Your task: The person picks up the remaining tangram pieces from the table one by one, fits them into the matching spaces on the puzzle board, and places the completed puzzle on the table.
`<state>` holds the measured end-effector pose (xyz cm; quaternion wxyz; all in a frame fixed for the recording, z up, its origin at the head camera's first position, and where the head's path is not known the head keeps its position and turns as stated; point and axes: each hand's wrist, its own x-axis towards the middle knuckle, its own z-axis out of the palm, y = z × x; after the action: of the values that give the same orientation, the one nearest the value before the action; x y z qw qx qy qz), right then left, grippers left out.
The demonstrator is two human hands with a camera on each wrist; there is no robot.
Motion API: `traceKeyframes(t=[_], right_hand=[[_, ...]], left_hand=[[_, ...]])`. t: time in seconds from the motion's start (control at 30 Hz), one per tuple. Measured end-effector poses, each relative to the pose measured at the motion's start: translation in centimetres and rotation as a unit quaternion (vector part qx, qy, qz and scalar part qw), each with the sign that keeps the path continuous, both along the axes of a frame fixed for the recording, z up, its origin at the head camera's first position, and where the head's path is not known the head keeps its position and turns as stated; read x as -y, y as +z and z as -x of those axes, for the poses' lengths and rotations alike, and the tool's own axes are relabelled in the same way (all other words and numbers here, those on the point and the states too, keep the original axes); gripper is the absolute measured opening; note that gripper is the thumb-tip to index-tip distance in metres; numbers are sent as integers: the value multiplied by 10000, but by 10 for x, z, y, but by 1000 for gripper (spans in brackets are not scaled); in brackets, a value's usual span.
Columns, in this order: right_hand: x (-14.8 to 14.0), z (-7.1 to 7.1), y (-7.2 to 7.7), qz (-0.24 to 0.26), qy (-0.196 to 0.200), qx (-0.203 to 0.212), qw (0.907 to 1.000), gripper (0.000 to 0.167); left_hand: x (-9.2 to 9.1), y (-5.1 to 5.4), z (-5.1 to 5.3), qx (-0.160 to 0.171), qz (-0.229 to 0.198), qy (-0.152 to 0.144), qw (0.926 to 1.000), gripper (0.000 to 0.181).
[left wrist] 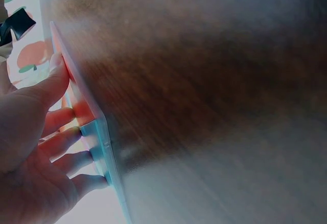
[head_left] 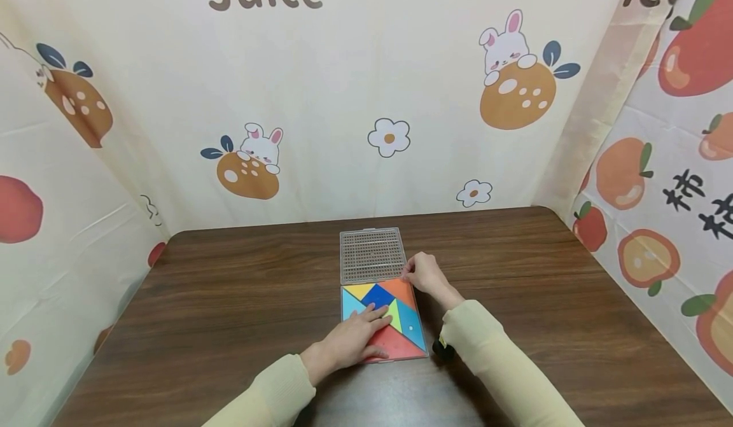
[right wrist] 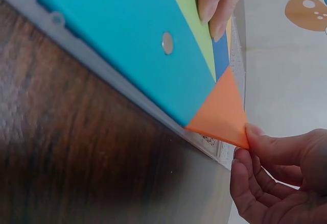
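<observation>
A tangram set lies in a shallow clear plastic case (head_left: 385, 359), its pieces in several colours filling a square. My right hand (head_left: 428, 275) pinches the outer corner of the orange triangle (right wrist: 219, 112) between thumb and fingers at the far right. In the right wrist view this corner appears slightly raised from the case. Flat across the middle of the set, my left hand (head_left: 352, 339) rests with spread fingers, covering part of the pieces. Around it show the blue square (head_left: 378, 296), the red triangle (head_left: 395, 345) and the teal piece (right wrist: 127, 35) with a small round disc.
The case's clear gridded lid (head_left: 372, 256) lies folded back on the far side. A dark wooden table (head_left: 258, 287) spreads around the set. Behind and beside it hang printed cloth walls (head_left: 343, 96). A small black object (head_left: 443, 350) is under the right sleeve.
</observation>
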<state>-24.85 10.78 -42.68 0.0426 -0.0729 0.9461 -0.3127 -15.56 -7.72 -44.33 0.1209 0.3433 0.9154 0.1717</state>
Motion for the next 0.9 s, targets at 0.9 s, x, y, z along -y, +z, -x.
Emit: traceKeyframes(t=[0.9], right_hand=[[0, -2, -7, -151, 178, 72, 9997, 9]], left_hand=[[1, 0, 0, -81, 61, -91, 9999, 60]])
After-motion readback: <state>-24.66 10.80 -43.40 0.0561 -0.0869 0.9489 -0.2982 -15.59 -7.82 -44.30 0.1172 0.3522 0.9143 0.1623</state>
